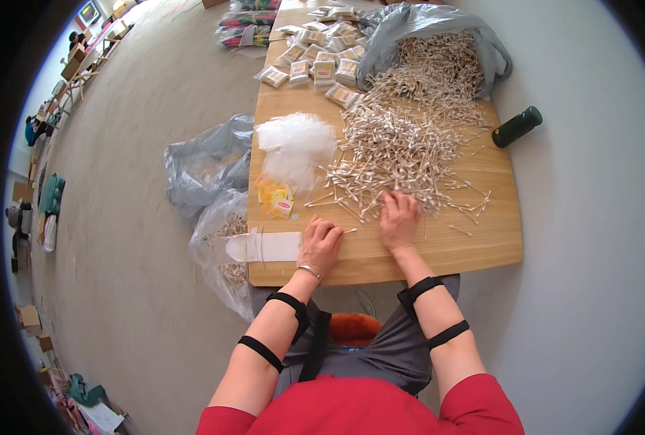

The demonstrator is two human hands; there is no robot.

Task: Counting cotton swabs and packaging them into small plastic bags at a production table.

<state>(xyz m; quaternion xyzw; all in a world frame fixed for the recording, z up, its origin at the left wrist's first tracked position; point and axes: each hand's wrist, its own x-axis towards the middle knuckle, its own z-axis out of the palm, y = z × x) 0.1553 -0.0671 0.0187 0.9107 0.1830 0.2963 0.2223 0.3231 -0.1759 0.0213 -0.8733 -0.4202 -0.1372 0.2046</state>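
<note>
A large loose pile of cotton swabs [402, 145] covers the middle of the wooden table. At its near edge my right hand [400, 220] has its fingers bent together among the swabs; what sits between the fingertips is partly hidden. My left hand [319, 245] is closed low over the table, with one cotton swab [349, 230] sticking out at its right side. Beside the left hand lies a white strip [272, 247] with a rounded end. Yellow printed cards [275, 197] and a stack of clear plastic sachets [297, 145] lie farther off on the left.
Filled swab packets [324, 72] are heaped at the far left. A grey plastic bag [496, 65] spills swabs at the far right, near a dark green bottle [517, 127]. Plastic bags [214, 167] stand beside the table's left edge. A pale wall borders the right side.
</note>
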